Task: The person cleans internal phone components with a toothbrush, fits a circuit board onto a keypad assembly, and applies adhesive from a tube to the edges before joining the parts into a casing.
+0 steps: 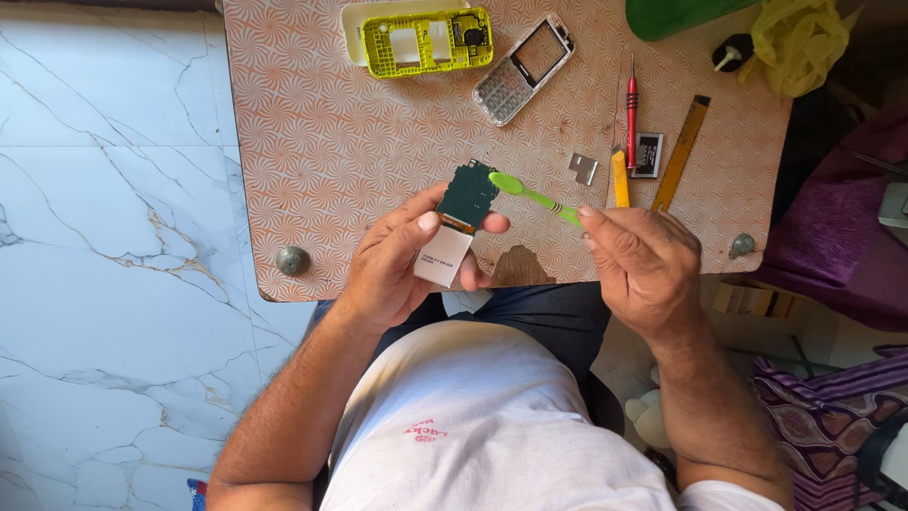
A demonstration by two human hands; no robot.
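My left hand (397, 260) pinches the circuit board (459, 222); my right hand (643, 260) pinches the green toothbrush (534, 197), bristles touching it. Yellow phone frame (426, 43) lies in a cream tray (355, 28).

Patterned table (331, 142) bears yellow frame (426, 43), keypad cover (522, 71), screwdriver (632, 109)

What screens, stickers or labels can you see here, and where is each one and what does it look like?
Small screen: white rectangle on the green circuit board, held in the left hand.
Phone front cover: silver, with an empty screen window, lying on the table.
Small battery: dark rectangle with a red and white label, beside the red screwdriver.
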